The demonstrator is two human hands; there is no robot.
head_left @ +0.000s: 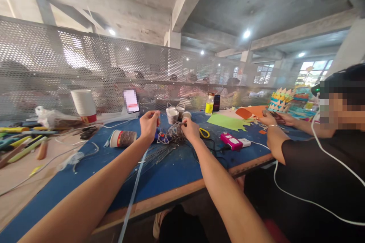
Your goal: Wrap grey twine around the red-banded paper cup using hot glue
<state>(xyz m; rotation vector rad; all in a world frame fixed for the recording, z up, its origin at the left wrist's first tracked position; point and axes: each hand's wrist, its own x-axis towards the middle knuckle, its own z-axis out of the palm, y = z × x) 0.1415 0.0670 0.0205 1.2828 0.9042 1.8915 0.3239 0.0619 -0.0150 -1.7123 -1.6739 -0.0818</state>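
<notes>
My left hand (148,124) is raised above the blue tabletop, thumb and fingers pinched together. Whatever it may hold is too small to make out. Close by on the right, my right hand (191,130) has its fingertips closed at the edge of a tangle of pale cord (171,135), seemingly on a strand of it. Behind the tangle stand small paper cups (172,116) with cord loops on top. Thin dark wires (154,155) lie in a loose bundle below my hands. A paper cup wrapped in brown cord (123,139) lies on its side to the left.
Yellow-handled scissors (204,133), a pink box-like device (231,141) and green paper (228,122) lie rightward. A glue bottle (209,104) and stacked paper cups (84,105) stand farther back. Tools (25,148) crowd the left. Another person's hands (270,119) hold orange paper at right.
</notes>
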